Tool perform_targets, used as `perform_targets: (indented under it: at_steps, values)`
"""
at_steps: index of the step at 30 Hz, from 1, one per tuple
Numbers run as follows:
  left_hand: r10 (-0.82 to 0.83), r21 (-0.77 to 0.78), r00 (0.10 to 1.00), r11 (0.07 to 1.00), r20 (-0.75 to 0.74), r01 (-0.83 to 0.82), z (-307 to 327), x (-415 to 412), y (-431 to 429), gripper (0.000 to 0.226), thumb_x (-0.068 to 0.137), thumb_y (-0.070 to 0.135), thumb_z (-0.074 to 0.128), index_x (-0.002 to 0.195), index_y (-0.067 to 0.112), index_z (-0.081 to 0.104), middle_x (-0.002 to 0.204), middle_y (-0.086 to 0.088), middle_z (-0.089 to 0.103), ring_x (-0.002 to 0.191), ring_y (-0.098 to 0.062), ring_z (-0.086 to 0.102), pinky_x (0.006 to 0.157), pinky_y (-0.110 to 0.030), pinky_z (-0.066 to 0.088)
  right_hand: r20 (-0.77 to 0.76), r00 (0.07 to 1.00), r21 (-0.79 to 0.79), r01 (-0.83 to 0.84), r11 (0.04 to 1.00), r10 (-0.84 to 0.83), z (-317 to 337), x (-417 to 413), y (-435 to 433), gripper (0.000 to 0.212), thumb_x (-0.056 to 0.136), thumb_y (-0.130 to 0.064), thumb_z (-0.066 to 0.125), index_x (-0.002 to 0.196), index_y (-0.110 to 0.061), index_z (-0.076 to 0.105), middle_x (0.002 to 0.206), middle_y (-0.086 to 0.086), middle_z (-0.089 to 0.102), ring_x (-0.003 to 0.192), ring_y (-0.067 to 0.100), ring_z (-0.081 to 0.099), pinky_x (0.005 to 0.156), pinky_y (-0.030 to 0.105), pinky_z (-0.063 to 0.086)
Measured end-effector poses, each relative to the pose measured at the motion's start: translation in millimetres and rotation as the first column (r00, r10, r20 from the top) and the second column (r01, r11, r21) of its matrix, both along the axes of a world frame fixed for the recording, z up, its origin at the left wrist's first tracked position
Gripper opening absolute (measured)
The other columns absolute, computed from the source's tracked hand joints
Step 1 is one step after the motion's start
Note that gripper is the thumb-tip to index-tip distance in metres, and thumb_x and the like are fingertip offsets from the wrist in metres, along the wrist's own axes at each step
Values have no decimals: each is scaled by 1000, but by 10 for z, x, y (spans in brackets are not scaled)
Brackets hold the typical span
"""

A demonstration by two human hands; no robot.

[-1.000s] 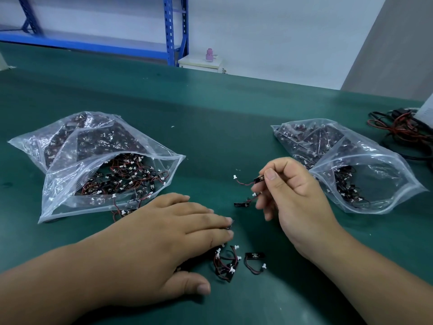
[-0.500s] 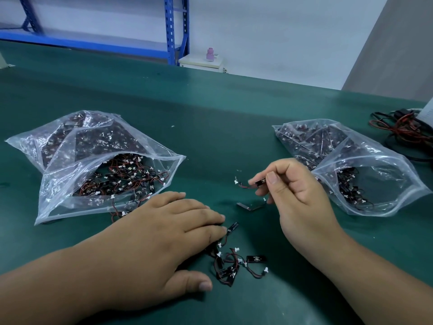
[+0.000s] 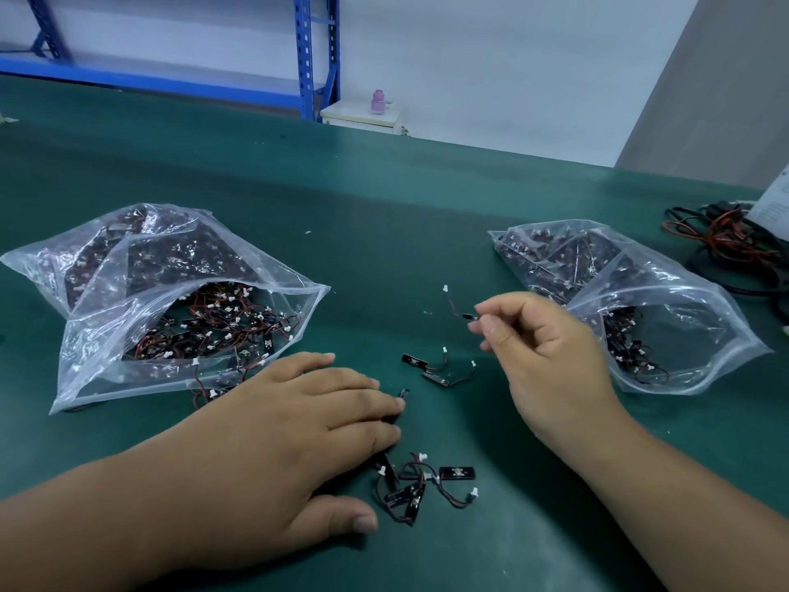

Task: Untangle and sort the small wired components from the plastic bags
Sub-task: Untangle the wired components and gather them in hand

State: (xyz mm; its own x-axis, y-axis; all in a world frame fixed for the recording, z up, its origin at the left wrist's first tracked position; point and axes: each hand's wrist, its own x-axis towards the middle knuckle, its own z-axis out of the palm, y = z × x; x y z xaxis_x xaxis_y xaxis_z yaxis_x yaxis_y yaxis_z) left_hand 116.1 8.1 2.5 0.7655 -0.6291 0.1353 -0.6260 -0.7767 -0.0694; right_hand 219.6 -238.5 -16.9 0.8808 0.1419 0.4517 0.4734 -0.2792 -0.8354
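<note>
Two clear plastic bags lie on the green table: the left bag [image 3: 128,292] and the right bag [image 3: 666,318], both full of small black boards with red-black wires and white plugs. My right hand [image 3: 542,348] pinches one wired component [image 3: 454,307] between thumb and forefinger, lifted above the table. My left hand [image 3: 290,425] lies flat, its straight fingers pressing on a tangled clump of components [image 3: 410,489]. Two separated components [image 3: 431,369] lie between my hands.
A bundle of red and black cables [image 3: 734,245] lies at the far right, beside a white paper [image 3: 775,198]. Blue shelving [image 3: 307,57] and a small white cabinet [image 3: 363,115] stand beyond the table's far edge.
My right hand has pulled its component free of the clump and raised it. A second loose component now lies beside the first. My left hand has stayed pressing on the clump.
</note>
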Motion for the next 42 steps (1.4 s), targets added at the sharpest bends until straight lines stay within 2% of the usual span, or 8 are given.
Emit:
perform_targets:
  at_steps: [7,12,17,23,26,30,35,42]
  values:
    - [146,25,989,989,24,-147,10,-23,-15,64,93,74,30,131,34,61,141,10,56,131,-13,52,106,-41,26,8,1000,-374,14,927,-11,-15,-9,-1,32,82,-3,69,93,-34,69,99,-25,62,96,0,58,79,6,40]
    - [156,34,988,987,8,-156,11,-24,-16,67,91,77,30,134,33,59,145,10,52,134,-11,49,107,-41,24,-8,1000,-573,-29,819,29,28,-55,16,27,76,-13,74,90,-35,66,79,-17,58,85,5,54,86,37,46]
    - [149,21,989,989,-20,-148,1,-16,-9,71,90,79,28,140,34,53,151,11,44,140,-10,40,109,-41,20,-48,995,-547,-102,831,90,11,-166,73,38,80,-29,77,110,-41,57,88,-20,60,83,5,55,79,26,41]
    - [142,-37,989,989,-31,-143,9,-26,-8,70,90,78,34,140,32,50,147,14,47,133,-8,46,111,-41,22,-92,982,-334,-189,924,168,44,-227,92,48,80,-8,74,108,-42,57,93,-18,65,77,11,62,69,18,48]
    - [116,-45,993,992,-40,-117,17,-24,2,67,90,77,34,139,34,49,137,19,52,128,-5,48,111,-41,23,5,995,-439,-88,894,100,73,-202,66,30,79,-17,76,95,-37,61,89,-15,61,76,12,59,71,25,49]
    - [110,-29,993,993,-33,-111,2,-20,6,71,91,77,33,144,32,46,141,19,52,133,-5,47,111,-43,22,69,985,-665,-70,743,155,67,-247,79,14,85,-35,72,98,-32,73,91,-16,57,85,3,54,86,36,47]
    - [102,-17,995,995,-17,-103,-4,-24,4,71,91,77,32,144,32,48,149,14,47,137,-9,44,110,-44,22,45,977,-692,-119,712,206,133,-322,111,18,80,-43,63,85,-27,71,83,-13,56,79,6,55,77,32,48]
    - [-33,6,997,999,75,33,24,-18,-3,56,94,69,39,133,34,57,142,8,53,128,-16,53,109,-52,30,57,998,-725,60,687,-27,132,-269,57,10,83,-36,65,83,-27,61,82,-11,53,77,8,55,72,33,49]
